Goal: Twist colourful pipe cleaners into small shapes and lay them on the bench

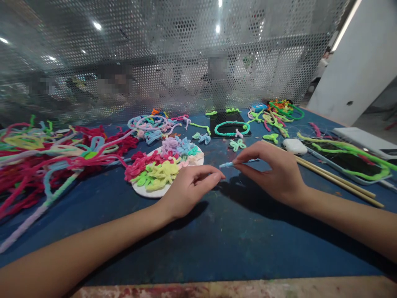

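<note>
My right hand (276, 171) pinches a short light-blue pipe cleaner (227, 164) between thumb and fingertips. One end of it points left, and a bit more shows past the fingers on the right. My left hand (190, 188) is just left of that end, its thumb and index finger pressed together. Whether anything small is between them is hidden. Beside and behind the left hand lies a round white disc (145, 192) covered with bent pipe-cleaner flowers (161, 171) in red, yellow, green, purple and blue. A pale green looped piece (237, 145) lies beyond my right hand.
Loose pipe cleaners (102, 140) spread over the left of the blue table (198, 248). Two wooden sticks (335, 176), a white case (294, 146) and a phone-like device (347, 159) lie at right. A turquoise ring (228, 133) rests on a black plate. Perforated metal (173, 54) stands behind.
</note>
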A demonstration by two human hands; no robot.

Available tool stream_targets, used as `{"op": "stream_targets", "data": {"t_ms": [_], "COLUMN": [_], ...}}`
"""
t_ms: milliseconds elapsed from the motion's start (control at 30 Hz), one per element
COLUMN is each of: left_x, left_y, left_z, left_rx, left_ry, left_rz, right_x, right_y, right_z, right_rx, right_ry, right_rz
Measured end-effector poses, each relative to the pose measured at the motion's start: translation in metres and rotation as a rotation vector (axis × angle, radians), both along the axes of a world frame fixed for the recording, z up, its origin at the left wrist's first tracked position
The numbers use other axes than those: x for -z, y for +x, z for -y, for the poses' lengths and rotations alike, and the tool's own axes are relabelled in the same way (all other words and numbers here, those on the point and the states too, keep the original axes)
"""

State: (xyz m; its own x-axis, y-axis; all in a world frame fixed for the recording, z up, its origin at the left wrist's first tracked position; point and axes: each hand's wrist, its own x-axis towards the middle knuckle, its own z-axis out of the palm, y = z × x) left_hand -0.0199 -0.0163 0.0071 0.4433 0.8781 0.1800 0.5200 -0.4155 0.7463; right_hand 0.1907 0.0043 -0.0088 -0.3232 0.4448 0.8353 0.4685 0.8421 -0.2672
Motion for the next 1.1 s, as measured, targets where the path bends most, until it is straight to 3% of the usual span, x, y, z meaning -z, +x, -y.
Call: {"op": "stream_targets", "data": {"t_ms": [133,233,333,433,533,600,733,867,967,1100], "left_x": [-0.010,-0.019,-0.021,-0.019,-0.016,-0.015,-0.016,-0.014,-0.013,-0.010], "left_y": [0.000,-0.003,-0.006,-0.002,0.003,0.004,0.002,0.002,0.001,-0.002], "left_z": [-0.003,-0.003,0.000,0.004,0.007,0.008,0.008,0.012,0.015,0.017], "left_rx": [-0.008,0.003,0.117,0.242,0.162,0.039,-0.102,0.004,0.093,0.182], "left_ry": [-0.106,0.040,0.095,-0.091,-0.228,-0.214,-0.105,-0.076,0.081,0.462], "left_rz": [-0.026,0.114,0.336,0.606,0.772,0.710,0.247,-0.111,-0.117,-0.041], "right_x": [-0.002,-0.003,-0.004,-0.005,-0.004,-0.004,-0.003,-0.003,-0.003,-0.002], "right_y": [-0.001,-0.001,0.000,0.000,-0.001,-0.002,-0.003,-0.002,-0.002,-0.002], "right_z": [0.000,0.001,0.001,0.002,0.001,0.002,0.003,0.004,0.003,0.002], "right_rx": [-0.014,-0.025,-0.037,-0.041,-0.019,-0.001,0.032,0.046,0.047,0.036], "right_ry": [0.063,0.065,0.049,0.047,0.059,0.058,0.054,0.067,0.073,0.075], "right_rz": [0.017,0.025,0.040,0.048,0.029,0.023,0.004,-0.001,0.006,0.011]}}
